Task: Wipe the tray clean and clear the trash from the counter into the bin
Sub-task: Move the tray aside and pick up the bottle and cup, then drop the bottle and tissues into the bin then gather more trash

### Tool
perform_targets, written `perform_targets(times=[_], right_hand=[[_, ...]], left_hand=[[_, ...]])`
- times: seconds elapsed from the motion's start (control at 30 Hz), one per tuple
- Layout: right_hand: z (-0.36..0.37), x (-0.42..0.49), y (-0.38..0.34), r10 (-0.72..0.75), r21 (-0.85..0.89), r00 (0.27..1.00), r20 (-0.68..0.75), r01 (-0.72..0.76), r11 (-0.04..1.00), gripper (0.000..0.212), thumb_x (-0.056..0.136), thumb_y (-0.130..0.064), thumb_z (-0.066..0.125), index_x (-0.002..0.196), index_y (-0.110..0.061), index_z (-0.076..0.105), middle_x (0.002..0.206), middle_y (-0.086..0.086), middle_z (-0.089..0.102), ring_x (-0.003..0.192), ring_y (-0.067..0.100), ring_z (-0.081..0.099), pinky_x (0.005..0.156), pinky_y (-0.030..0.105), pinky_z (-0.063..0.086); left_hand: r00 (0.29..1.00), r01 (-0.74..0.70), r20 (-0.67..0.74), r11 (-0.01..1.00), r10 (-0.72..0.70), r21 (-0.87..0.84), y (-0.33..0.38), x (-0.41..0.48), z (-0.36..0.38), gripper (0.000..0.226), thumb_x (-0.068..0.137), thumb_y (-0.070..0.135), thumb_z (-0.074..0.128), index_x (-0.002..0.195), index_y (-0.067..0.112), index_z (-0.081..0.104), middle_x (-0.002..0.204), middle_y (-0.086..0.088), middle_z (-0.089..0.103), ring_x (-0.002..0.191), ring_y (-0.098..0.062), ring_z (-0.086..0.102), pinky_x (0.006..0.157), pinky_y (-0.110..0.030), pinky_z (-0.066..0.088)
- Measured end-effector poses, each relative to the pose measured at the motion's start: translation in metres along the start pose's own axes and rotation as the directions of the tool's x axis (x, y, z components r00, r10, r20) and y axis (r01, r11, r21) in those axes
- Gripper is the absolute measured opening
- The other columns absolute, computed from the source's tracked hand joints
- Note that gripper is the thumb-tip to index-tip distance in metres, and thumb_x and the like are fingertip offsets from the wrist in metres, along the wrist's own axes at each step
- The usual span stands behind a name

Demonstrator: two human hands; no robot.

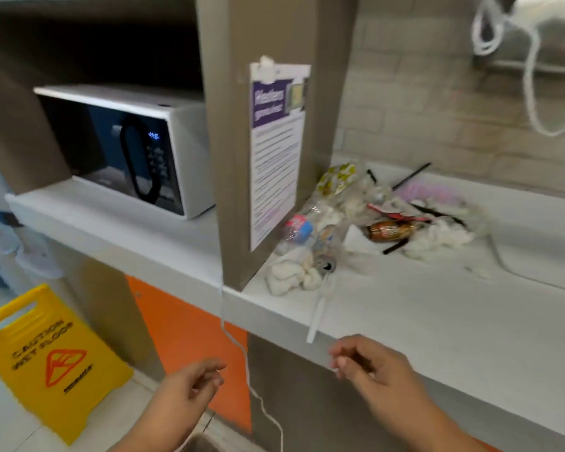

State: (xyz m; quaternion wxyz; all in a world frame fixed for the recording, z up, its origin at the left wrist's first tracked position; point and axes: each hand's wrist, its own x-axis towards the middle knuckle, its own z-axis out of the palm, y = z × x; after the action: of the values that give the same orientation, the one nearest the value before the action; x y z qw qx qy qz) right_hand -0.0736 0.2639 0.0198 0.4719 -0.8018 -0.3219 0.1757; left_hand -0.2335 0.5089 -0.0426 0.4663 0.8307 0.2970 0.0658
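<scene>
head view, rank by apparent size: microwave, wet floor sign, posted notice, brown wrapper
1. microwave and wet floor sign: they look about alike, and the sign is cut off at the frame edge, so no ranking.
2. posted notice.
3. brown wrapper, clearly smallest.

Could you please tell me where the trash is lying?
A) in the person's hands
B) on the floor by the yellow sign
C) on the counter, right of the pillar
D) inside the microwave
C: the trash is piled on the counter, just right of the pillar.
</scene>
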Motion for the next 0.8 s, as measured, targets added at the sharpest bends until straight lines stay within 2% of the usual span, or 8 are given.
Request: perform_targets(times=[0.07, 0.17, 0.23, 0.43, 0.63, 0.7, 0.8], right_hand=[[-0.04, -0.011, 0.003, 0.029, 0.026, 0.987, -0.16, -0.025, 0.999, 0.026, 0.089, -0.006, 0.061, 0.084, -0.03, 0.069, 0.081, -0.007, 0.072, 0.075, 0.01, 0.067, 0.075, 0.021, 0.051], [-0.098, -0.026, 0.014, 0.115, 0.094, 0.921, -0.372, -0.086, 0.992, 0.02, 0.091, -0.006, 0.058, 0.087, -0.024, 0.068, 0.08, -0.004, 0.071, 0.072, 0.011, 0.066, 0.076, 0.027, 0.051], [-0.133, -0.037, 0.027, 0.174, 0.122, 0.873, -0.456, -0.132, 0.984, 0.018, 0.091, -0.01, 0.057, 0.088, -0.025, 0.068, 0.081, -0.004, 0.07, 0.073, 0.009, 0.065, 0.076, 0.027, 0.05], [-0.228, -0.068, 0.074, 0.242, 0.08, 0.77, -0.59, -0.243, 0.967, 0.021, 0.093, -0.01, 0.054, 0.09, -0.027, 0.066, 0.086, -0.005, 0.069, 0.071, 0.004, 0.064, 0.068, 0.02, 0.045], [-0.338, -0.089, 0.111, 0.219, 0.089, 0.602, -0.768, -0.238, 0.967, 0.024, 0.093, -0.008, 0.051, 0.09, -0.027, 0.065, 0.086, -0.004, 0.07, 0.076, 0.015, 0.066, 0.075, 0.034, 0.05], [-0.367, -0.093, 0.121, 0.228, 0.095, 0.579, -0.783, -0.25, 0.963, 0.023, 0.093, -0.009, 0.051, 0.09, -0.028, 0.065, 0.088, -0.004, 0.07, 0.079, 0.017, 0.066, 0.077, 0.036, 0.051], [-0.396, -0.101, 0.138, 0.258, 0.064, 0.6, -0.757, -0.326, 0.943, 0.02, 0.092, -0.014, 0.054, 0.09, -0.031, 0.065, 0.089, -0.005, 0.069, 0.084, 0.017, 0.065, 0.077, 0.042, 0.052]], left_hand=[[0.997, -0.083, 0.005, 0.996, 0.083, -0.02, 0.035, 0.007, 0.005, 0.036, 0.086, 0.01, 0.064, 0.089, 0.045, 0.069, 0.083, 0.009, 0.073, 0.077, 0.002, 0.066, 0.073, -0.013, 0.05], [0.982, -0.186, 0.008, 0.982, 0.187, -0.041, 0.087, 0.017, 0.022, 0.03, 0.086, 0.006, 0.064, 0.092, 0.036, 0.068, 0.084, 0.012, 0.073, 0.075, 0.0, 0.067, 0.068, -0.007, 0.048], [0.966, -0.249, 0.054, 0.966, 0.253, -0.064, 0.123, 0.025, 0.04, 0.026, 0.088, 0.007, 0.062, 0.096, 0.032, 0.067, 0.086, 0.01, 0.073, 0.078, -0.001, 0.067, 0.069, -0.007, 0.047], [0.913, -0.345, 0.181, 0.93, 0.364, -0.129, 0.209, 0.047, 0.117, 0.026, 0.091, 0.012, 0.056, 0.097, 0.035, 0.066, 0.088, 0.01, 0.072, 0.082, -0.005, 0.067, 0.074, -0.013, 0.049], [0.858, -0.375, 0.32, 0.916, 0.401, -0.141, 0.274, 0.06, 0.205, 0.026, 0.092, 0.013, 0.054, 0.099, 0.035, 0.065, 0.091, 0.009, 0.071, 0.084, -0.003, 0.066, 0.069, -0.008, 0.047], [0.842, -0.383, 0.346, 0.911, 0.413, -0.156, 0.292, 0.062, 0.23, 0.026, 0.092, 0.012, 0.053, 0.099, 0.034, 0.066, 0.091, 0.007, 0.071, 0.084, -0.003, 0.066, 0.068, -0.008, 0.047], [0.818, -0.4, 0.384, 0.903, 0.428, -0.155, 0.314, 0.064, 0.262, 0.029, 0.092, 0.01, 0.053, 0.098, 0.034, 0.065, 0.091, 0.004, 0.071, 0.084, -0.004, 0.066, 0.071, -0.009, 0.048]])
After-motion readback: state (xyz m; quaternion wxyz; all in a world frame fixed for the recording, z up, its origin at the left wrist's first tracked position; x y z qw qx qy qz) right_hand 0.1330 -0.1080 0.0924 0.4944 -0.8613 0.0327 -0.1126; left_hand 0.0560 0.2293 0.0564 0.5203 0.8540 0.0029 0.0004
